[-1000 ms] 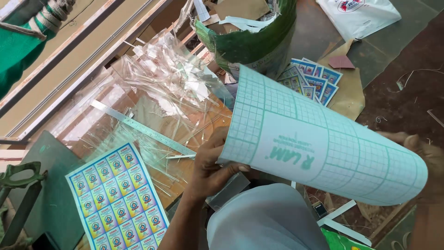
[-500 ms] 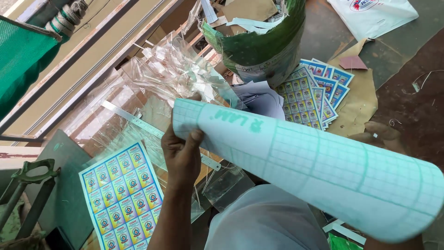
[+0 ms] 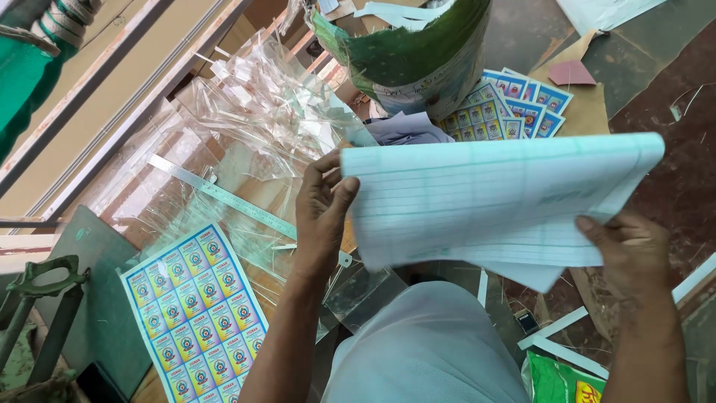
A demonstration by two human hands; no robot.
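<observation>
Biggest thing going on here is the pale gridded sheet (image 3: 492,201), a curled backing-type film held up in the air over the cluttered work table (image 3: 97,328), between both hands; left hand (image 3: 322,216) is pinched closed on the sheet's left edge, thumb in front and fingers behind, and right hand (image 3: 628,254) is closed on the lower right corner from underneath. My take on doing this bit well: keep both grips out at the edges and hold even tension so the curl doesn't fold into a crease; lower it flat rather than letting one side drop.

Around it: a green sack (image 3: 418,52) stuffed with paper offcuts sits just beyond the sheet; a heap of clear plastic scraps (image 3: 246,127) is spread over the table to the left; a printed sticker sheet (image 3: 195,306) in blue and yellow lies lower left, with more of the same in a fanned stack (image 3: 514,112) by the sack; a long metal ruler (image 3: 224,198) lies slanted among the plastic, near the left hand.

What's in the way, I'd say: the plastic scraps and the ruler sit right under the sheet, so it could snag on them.
</observation>
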